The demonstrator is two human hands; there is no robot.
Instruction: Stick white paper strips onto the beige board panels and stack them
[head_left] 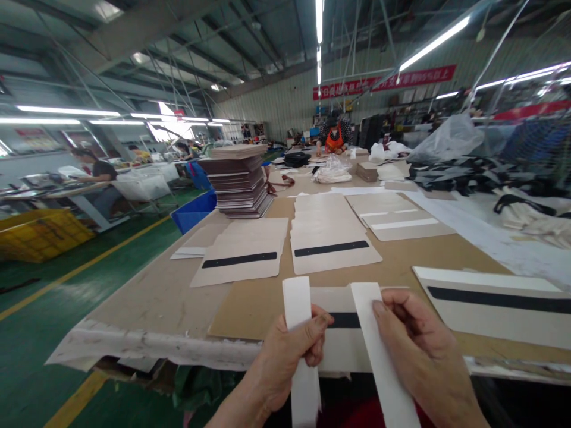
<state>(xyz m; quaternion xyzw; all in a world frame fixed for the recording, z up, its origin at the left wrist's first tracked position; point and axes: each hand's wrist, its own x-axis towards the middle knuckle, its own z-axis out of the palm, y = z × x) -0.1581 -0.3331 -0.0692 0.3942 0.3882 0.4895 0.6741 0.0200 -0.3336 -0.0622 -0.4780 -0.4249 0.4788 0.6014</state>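
My left hand (289,351) pinches a white paper strip (298,303) that stands upright and runs down past my wrist. My right hand (419,342) holds a second white strip (372,321), thumb on its face. Both hands hover over the near edge of the work table (178,297). Under them lies a beige card with a black band (345,321), partly hidden by the strips. Two more beige cards with black bands (332,246) (241,258) lie further out on the table.
A tall stack of cards (238,181) stands at the back left. Another banded card (495,300) lies at the right. A person in an orange vest (334,138) works at the far end, another person (96,172) at the left. Blue bin (194,211) and yellow crate (38,235) stand on the green floor.
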